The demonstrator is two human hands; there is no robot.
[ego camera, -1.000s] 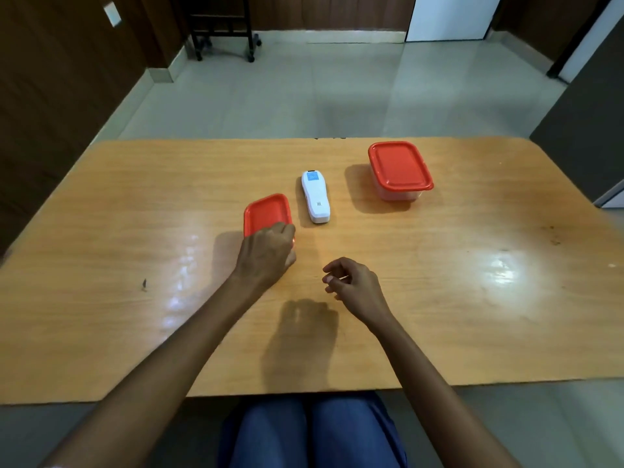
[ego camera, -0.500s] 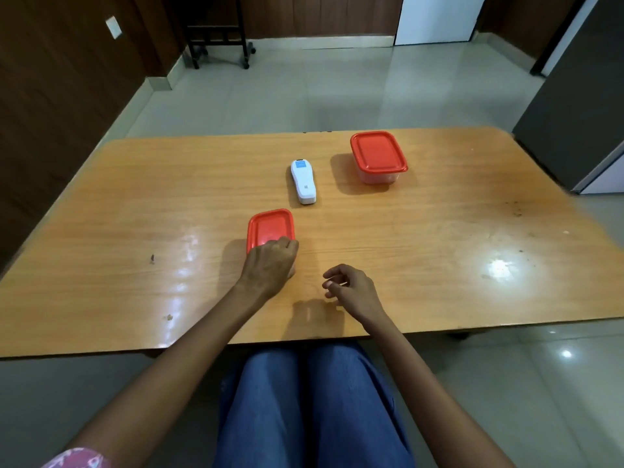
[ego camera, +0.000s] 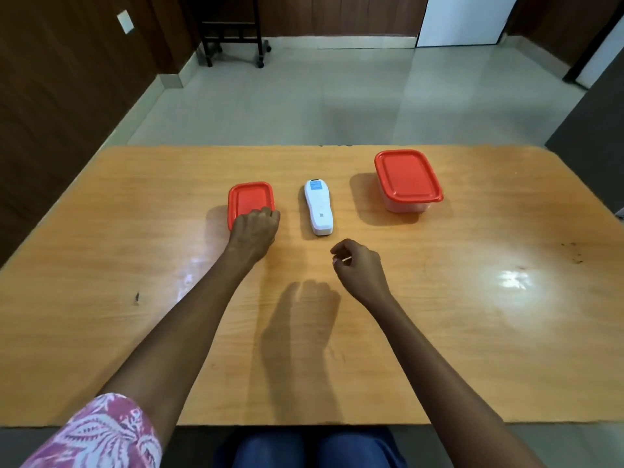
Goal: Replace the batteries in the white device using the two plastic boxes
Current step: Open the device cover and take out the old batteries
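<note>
A white device (ego camera: 318, 207) with a blue label lies lengthwise in the middle of the wooden table (ego camera: 472, 315). Left of it sits a small plastic box with a red lid (ego camera: 249, 197); my left hand (ego camera: 254, 231) grips its near edge, fingers curled over the lid. A larger clear box with a red lid (ego camera: 407, 177) stands to the right of the device, untouched. My right hand (ego camera: 359, 266) hovers just below the device, its fingers loosely curled and holding nothing.
The table's near edge runs just above my lap. Beyond the far edge lies a tiled floor with a dark wheeled stand (ego camera: 233, 38) at the back and a dark cabinet (ego camera: 594, 106) at the right.
The camera view shifted. The small box, still under my left hand, now sits level with the device instead of nearer me. My right hand stays loosely curled near the device.
</note>
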